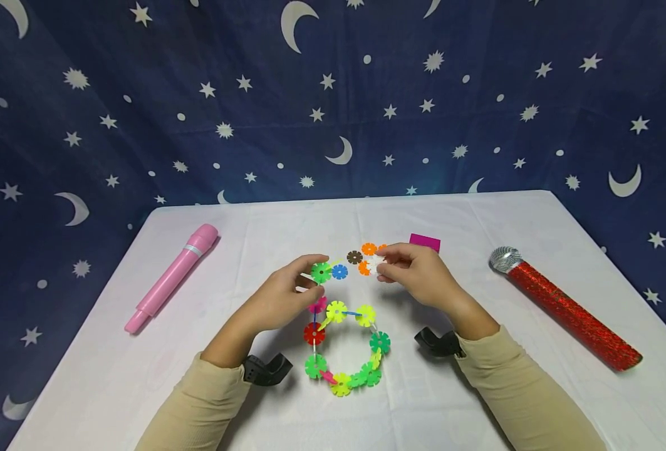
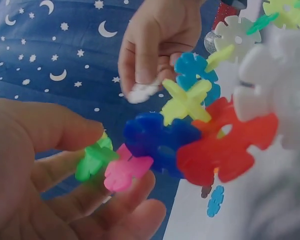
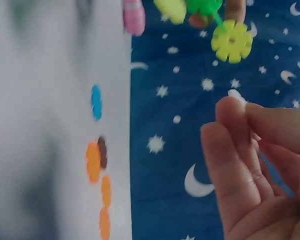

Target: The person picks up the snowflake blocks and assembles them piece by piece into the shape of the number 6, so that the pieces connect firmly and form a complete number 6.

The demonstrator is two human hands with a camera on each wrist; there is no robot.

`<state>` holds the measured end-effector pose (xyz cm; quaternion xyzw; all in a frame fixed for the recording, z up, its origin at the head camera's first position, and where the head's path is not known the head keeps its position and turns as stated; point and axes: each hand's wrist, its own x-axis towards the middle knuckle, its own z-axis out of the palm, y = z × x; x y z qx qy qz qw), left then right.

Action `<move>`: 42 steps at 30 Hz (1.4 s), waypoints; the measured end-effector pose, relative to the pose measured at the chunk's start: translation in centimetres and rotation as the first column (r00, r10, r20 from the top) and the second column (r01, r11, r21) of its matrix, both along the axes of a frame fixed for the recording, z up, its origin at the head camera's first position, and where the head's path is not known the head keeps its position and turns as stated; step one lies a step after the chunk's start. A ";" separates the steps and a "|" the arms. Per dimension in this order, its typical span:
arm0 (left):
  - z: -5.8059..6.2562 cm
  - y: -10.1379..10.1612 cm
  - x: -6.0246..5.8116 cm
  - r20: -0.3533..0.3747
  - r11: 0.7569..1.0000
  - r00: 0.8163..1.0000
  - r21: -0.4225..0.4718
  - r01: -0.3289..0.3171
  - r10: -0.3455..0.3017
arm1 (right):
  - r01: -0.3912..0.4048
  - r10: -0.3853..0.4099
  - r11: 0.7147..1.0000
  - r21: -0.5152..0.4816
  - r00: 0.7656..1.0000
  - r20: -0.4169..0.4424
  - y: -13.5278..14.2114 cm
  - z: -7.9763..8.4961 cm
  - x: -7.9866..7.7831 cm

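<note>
My left hand (image 1: 280, 293) holds up a chain of interlocking flower discs, its thumb and fingers round a green disc (image 2: 96, 159) and a pink disc (image 2: 127, 168). From there the chain runs to a red disc (image 1: 314, 334) and a loop of yellow, green and other discs. To the right, my right hand (image 1: 423, 274) pinches a small white flower disc (image 3: 235, 94) between thumb and fingertips, apart from the chain. Its fingers hide part of the white disc.
Beyond the hands lie loose discs on the white table (image 1: 265, 232): blue (image 1: 339, 271), brown (image 1: 354, 257) and several orange (image 1: 369, 249). A magenta box (image 1: 426, 240) sits behind my right hand. A pink microphone (image 1: 171, 279) lies left, a red glittery microphone (image 1: 569, 307) right.
</note>
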<state>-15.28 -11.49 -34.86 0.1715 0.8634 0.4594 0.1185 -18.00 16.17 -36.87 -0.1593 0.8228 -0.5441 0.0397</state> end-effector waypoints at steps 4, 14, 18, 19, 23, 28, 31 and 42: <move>0.1 -0.1 0.0 -0.018 0.997 0.998 0.026 0.066 -0.066 | -0.027 0.032 0.986 -0.165 0.999 0.029 -0.7 0.5 0.6; 0.3 0.2 0.2 0.001 0.993 0.997 0.080 0.083 -0.083 | -0.016 0.028 0.956 -0.292 0.999 0.037 -1.7 1.1 1.4; 0.4 0.3 0.2 0.010 0.994 0.997 0.080 0.073 -0.074 | -0.008 0.019 0.956 -0.293 0.999 0.036 -1.8 1.2 1.5; 0.4 0.3 0.2 0.008 0.994 0.997 0.078 0.072 -0.073 | -0.007 0.018 0.957 -0.290 0.999 0.035 -1.8 1.2 1.5; 0.3 0.3 0.3 -0.001 0.994 0.997 0.081 0.072 -0.072 | -0.009 0.017 0.963 -0.270 0.999 0.028 -1.6 1.2 1.5; 0.3 0.4 0.3 -0.002 0.993 0.997 0.088 0.077 -0.077 | -0.030 0.032 0.966 -0.255 0.999 0.006 -1.5 1.3 1.6; 0.3 0.5 0.4 -0.002 0.992 0.996 0.089 0.085 -0.085 | -0.055 0.057 0.965 -0.256 0.998 0.000 -1.6 1.2 1.6; 0.2 0.8 0.6 -0.027 0.988 0.996 0.125 0.092 -0.089 | -0.090 0.089 0.962 -0.259 0.996 -0.015 -1.9 1.4 2.0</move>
